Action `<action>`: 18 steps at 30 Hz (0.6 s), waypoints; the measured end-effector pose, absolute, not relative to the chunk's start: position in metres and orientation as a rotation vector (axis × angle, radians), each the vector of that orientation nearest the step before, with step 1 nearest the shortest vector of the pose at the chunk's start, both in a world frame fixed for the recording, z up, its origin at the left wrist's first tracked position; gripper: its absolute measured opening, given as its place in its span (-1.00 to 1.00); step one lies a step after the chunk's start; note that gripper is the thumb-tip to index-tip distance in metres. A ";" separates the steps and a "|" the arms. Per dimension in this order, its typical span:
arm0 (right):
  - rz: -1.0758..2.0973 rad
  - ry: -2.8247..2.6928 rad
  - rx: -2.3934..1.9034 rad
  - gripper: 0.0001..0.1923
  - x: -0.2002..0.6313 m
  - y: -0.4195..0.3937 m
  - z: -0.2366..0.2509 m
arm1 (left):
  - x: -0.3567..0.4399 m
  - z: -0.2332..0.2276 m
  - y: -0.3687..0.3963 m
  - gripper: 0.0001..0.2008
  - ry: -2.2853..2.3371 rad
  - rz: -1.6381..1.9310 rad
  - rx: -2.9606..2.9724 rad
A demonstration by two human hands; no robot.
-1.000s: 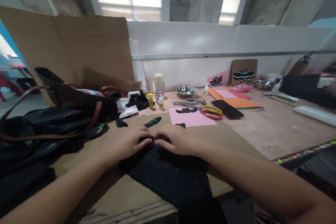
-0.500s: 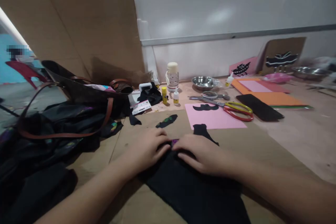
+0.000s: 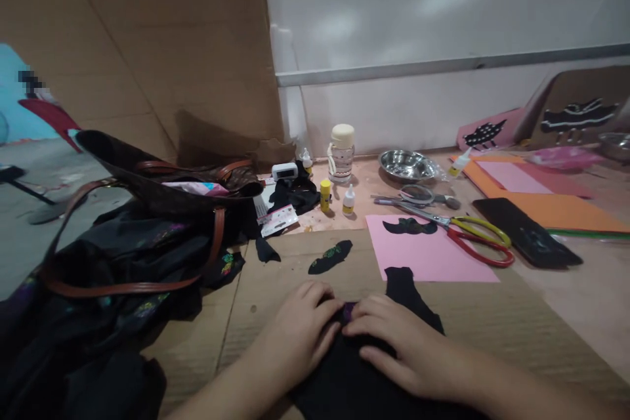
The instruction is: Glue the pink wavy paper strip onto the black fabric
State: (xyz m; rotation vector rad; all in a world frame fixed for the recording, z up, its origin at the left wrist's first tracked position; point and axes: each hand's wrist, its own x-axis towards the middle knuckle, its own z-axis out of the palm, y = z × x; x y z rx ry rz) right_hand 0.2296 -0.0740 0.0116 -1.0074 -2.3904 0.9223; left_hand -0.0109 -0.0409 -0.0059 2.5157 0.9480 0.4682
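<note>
At the near edge of the worktop (image 3: 581,302), on a sheet of brown cardboard (image 3: 275,275), lies a piece of black fabric (image 3: 374,380), and both hands press down on its far end. The left hand (image 3: 300,335) rests flat with fingers curled loosely over the cloth; the right hand (image 3: 398,348) lies beside it, fingertips nearly meeting those of the left around a small purple spot (image 3: 348,310) at the fabric's edge. Neither hand grips anything closed; both are spread narrow and bear down on the cloth, though whether the fingertips pinch the purple bit cannot be told. The fabric looks soft, thin and limp, so it would likely bunch or slide on the smooth cardboard unless held flat; it seems best taken at an edge or corner with a pinch, the other hand pinning the rest. A narrow black strip (image 3: 406,289) runs from the cloth up onto a pink paper sheet (image 3: 433,256), which also bears a black moustache-shaped cutout (image 3: 409,226). Just beyond lie scissors (image 3: 472,239) with yellow and red handles, a dark phone (image 3: 529,239), a steel bowl (image 3: 406,164), small glue bottles (image 3: 349,200) and a capped jar (image 3: 341,152). To the left sits a dark bag (image 3: 147,236) with brown straps, and a small black scrap (image 3: 329,256) lies apart on the cardboard.
</note>
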 end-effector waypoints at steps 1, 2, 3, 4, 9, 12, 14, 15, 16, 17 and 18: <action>0.911 -2.390 -1.006 -0.68 0.231 -0.074 0.012 | -0.010 -0.006 -0.040 -0.72 0.949 0.471 2.532; 0.893 -2.391 -1.002 -0.68 0.232 -0.075 0.012 | -0.010 -0.006 -0.039 -0.74 0.949 0.476 2.551; 0.860 -2.392 -1.000 -0.68 0.234 -0.075 0.012 | -0.009 -0.006 -0.038 -0.77 0.946 0.481 2.573; 0.817 -2.391 -0.999 -0.68 0.235 -0.076 0.010 | -0.009 -0.006 -0.038 -0.81 0.943 0.483 2.596; 0.664 -2.373 -1.062 -0.70 0.234 -0.073 0.002 | -0.008 -0.003 -0.029 -0.77 0.953 0.472 2.658; 0.632 -2.379 -1.110 -0.69 0.228 -0.068 0.002 | -0.009 0.000 -0.021 -0.73 0.966 0.445 2.641; 0.589 -2.385 -1.145 -0.70 0.225 -0.068 0.012 | -0.009 0.005 -0.019 -0.71 0.975 0.424 2.629; 0.566 -2.391 -1.161 -0.71 0.225 -0.071 0.020 | -0.009 0.007 -0.019 -0.70 0.982 0.418 2.627; 0.542 -2.400 -1.176 -0.73 0.226 -0.075 0.030 | -0.010 0.010 -0.020 -0.70 0.993 0.417 2.627; 0.526 -2.415 -1.191 -0.75 0.227 -0.082 0.041 | -0.010 0.012 -0.021 -0.70 1.005 0.420 2.627; 0.517 -2.438 -1.201 -0.79 0.230 -0.091 0.052 | -0.011 0.013 -0.023 -0.70 1.016 0.428 2.627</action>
